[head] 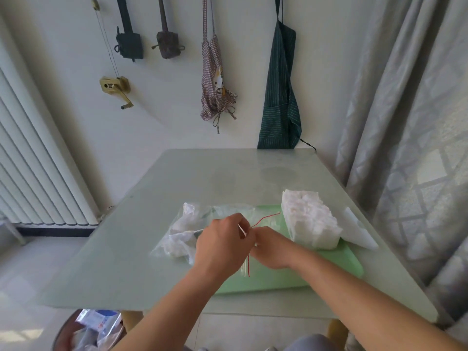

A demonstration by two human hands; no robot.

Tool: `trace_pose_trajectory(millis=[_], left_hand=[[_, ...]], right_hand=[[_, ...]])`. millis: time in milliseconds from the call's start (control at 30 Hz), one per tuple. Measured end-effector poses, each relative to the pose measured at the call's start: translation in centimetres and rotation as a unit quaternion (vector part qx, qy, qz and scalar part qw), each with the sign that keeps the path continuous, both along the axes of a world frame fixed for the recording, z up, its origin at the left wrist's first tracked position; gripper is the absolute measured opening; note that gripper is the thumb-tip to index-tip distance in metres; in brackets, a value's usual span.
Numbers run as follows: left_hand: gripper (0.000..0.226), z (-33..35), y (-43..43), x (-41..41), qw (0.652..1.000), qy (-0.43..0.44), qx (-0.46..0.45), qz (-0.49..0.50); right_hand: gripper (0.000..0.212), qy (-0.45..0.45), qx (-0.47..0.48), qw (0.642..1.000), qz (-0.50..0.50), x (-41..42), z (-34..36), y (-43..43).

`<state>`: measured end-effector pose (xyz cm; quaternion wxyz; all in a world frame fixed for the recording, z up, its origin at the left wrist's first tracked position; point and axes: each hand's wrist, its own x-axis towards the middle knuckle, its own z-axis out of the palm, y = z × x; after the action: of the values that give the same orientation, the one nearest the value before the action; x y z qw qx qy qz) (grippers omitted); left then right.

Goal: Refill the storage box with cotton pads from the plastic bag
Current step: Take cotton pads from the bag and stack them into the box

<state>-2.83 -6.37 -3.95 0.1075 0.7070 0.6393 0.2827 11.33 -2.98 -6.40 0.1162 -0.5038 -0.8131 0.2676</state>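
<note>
My left grip (pixel 222 247) and right grip (pixel 271 249) both pinch the red-sealed mouth of the plastic bag (pixel 188 211), which lies on the surface (pixel 121 239), partly over the green mat (pixel 278 278). Risk: an uneven pull could tear the film and spill the cotton pads (pixel 177 245).

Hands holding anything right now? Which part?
Left hand and right hand both pinch the plastic bag at its red-striped mouth.

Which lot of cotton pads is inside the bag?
The left lot, crumpled inside the clear bag; the right lot stands stacked neatly outside it.
</note>
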Motion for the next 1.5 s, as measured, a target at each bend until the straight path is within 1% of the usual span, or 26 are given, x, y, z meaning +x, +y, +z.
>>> trace_pose_trajectory(millis=[33,67,133,167,200,267,333,367,433,500,633,667,733,767,833,900,967,1000,1067,1133,1167,1200,1267,1300,1433,1500], left_hand=[[0.017,0.0,-0.2,0.0,1.0,-0.02,0.003,-0.021],[0.017,0.0,-0.4,-0.5,0.998,-0.047,0.005,-0.038],[0.015,0.0,-0.8,-1.2,0.99,-0.123,0.009,-0.075],[0.014,-0.1,-0.8,-2.0,0.984,-0.16,0.02,-0.075],[0.011,-0.3,-0.7,-3.1,0.98,-0.186,0.038,-0.058],[0.008,-0.9,-0.1,-5.5,0.973,-0.214,0.081,0.022],[0.015,-1.9,1.1,-8.5,0.967,-0.213,0.084,0.109],[0.018,-2.6,1.9,-9.9,0.967,-0.203,0.068,0.138],[0.02,-4.2,3.7,-12.6,0.968,-0.191,0.013,0.163],[0.026,-5.4,5.5,-14.2,0.964,-0.206,-0.044,0.165],[0.036,-6.3,9.1,-15.6,0.956,-0.214,-0.128,0.155],[0.036,-6.2,9.9,-15.8,0.948,-0.226,-0.159,0.155],[0.025,-5.5,10.7,-15.9,0.933,-0.258,-0.208,0.138],[0.021,-5.1,10.8,-15.9,0.931,-0.265,-0.217,0.13],[0.023,-4.5,10.8,-16.0,0.925,-0.282,-0.226,0.119],[0.025,-4.3,10.6,-16.0,0.915,-0.309,-0.236,0.105],[0.026,-4.5,10.8,-16.3,0.903,-0.34,-0.249,0.081],[0.028,-4.6,10.8,-16.5,0.896,-0.357,-0.252,0.078],[0.038,-4.9,10.8,-17.0,0.883,-0.39,-0.25,0.079],[0.048,-5.2,11.0,-17.3,0.875,-0.418,-0.234,0.076],[0.046,-5.3,11.0,-17.4,0.873,-0.43,-0.22,0.072],[0.038,-5.3,11.0,-17.5,0.87,-0.443,-0.206,0.067],[0.023,-5.3,11.1,-17.5,0.862,-0.469,-0.186,0.046],[0.023,-5.2,10.9,-17.4,0.86,-0.476,-0.178,0.035],[0.029,-4.7,10.5,-16.6,0.872,-0.464,-0.152,0.037],[0.032,-4.5,10.3,-16.2,0.883,-0.445,-0.147,0.035]], right_hand=[[0.024,-0.006,-0.018,1.0,0.002,-0.4,0.1,0.1],[0.024,0.014,-0.034,0.999,0.012,-1.5,0.0,0.3],[0.025,0.122,-0.051,0.991,0.006,-2.7,-0.1,0.7],[0.032,0.16,-0.047,0.986,-0.008,-3.4,-0.7,1.4],[0.035,0.167,-0.05,0.984,-0.024,-4.1,-1.1,2.0],[0.022,0.211,-0.091,0.973,-0.035,-5.3,-1.8,2.6],[0.022,0.266,-0.121,0.954,-0.064,-6.3,-2.0,3.2],[0.023,0.283,-0.134,0.946,-0.076,-6.6,-2.1,3.5],[0.03,0.299,-0.137,0.939,-0.101,-7.3,-2.7,4.5],[0.03,0.31,-0.146,0.931,-0.127,-8.0,-2.8,5.3],[0.025,0.293,-0.134,0.93,-0.178,-9.6,-3.1,7.0],[0.023,0.294,-0.139,0.928,-0.181,-10.0,-3.3,7.4],[0.024,0.296,-0.154,0.922,-0.196,-10.4,-4.1,8.2],[0.025,0.3,-0.162,0.917,-0.205,-10.6,-4.4,8.6],[0.025,0.31,-0.174,0.909,-0.217,-11.1,-4.6,9.3],[0.028,0.349,-0.202,0.889,-0.216,-11.4,-4.4,9.8],[0.033,0.406,-0.241,0.855,-0.213,-11.6,-4.2,10.0],[0.036,0.418,-0.242,0.852,-0.203,-11.6,-4.2,9.9],[0.037,0.417,-0.216,0.866,-0.17,-11.5,-4.5,10.0],[0.036,0.438,-0.203,0.861,-0.158,-11.4,-4.6,9.9],[0.035,0.447,-0.198,0.858,-0.159,-11.4,-4.5,9.9],[0.033,0.452,-0.19,0.856,-0.163,-11.6,-4.4,9.9],[0.019,0.439,-0.14,0.871,-0.168,-12.1,-4.0,9.7],[0.016,0.434,-0.115,0.877,-0.173,-12.3,-3.8,9.5],[0.024,0.428,-0.068,0.885,-0.169,-12.8,-3.0,8.4],[0.029,0.459,-0.073,0.865,-0.19,-13.2,-2.7,7.9]])
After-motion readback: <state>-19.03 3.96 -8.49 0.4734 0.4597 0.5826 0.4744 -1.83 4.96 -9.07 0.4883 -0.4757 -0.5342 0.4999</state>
